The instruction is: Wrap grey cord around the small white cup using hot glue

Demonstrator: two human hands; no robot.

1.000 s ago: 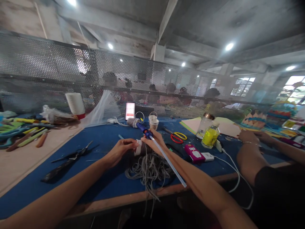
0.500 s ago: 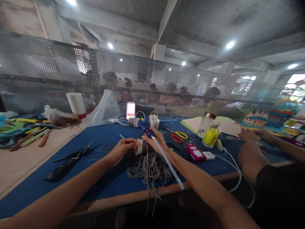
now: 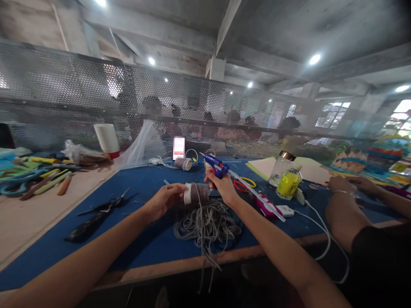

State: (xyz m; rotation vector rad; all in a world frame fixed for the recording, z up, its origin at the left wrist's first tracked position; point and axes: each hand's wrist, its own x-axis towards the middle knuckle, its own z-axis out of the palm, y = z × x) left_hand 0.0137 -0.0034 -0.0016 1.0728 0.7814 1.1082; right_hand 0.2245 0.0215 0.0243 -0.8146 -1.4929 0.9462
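Note:
My left hand (image 3: 165, 199) pinches the white rim of a cup (image 3: 196, 193) lying on its side, its body wrapped in grey cord. In my right hand (image 3: 224, 186) is a blue glue gun (image 3: 215, 166), its nozzle pointing up and left and a long clear glue stick jutting out behind. The gun is above and right of the wrapped cup. Below the cup a loose heap of grey cord (image 3: 208, 224) lies on the blue mat, strands hanging over the table edge. A second wrapped cup (image 3: 183, 164) lies farther back.
Black-handled pliers (image 3: 96, 216) lie at left, beside tools on a board. Stacked paper cups (image 3: 106, 140) and a lit phone (image 3: 179, 148) stand behind. Right are scissors (image 3: 245, 184), a yellow bottle (image 3: 289, 183), a glass jar (image 3: 278, 169), a magenta power bank (image 3: 263, 206) and a person's arms (image 3: 342, 201).
My right hand has moved the glue gun right, away from the wrapped cup, and turned it so its nozzle points more to the left. More of the wrapped cup shows. The view has shifted slightly.

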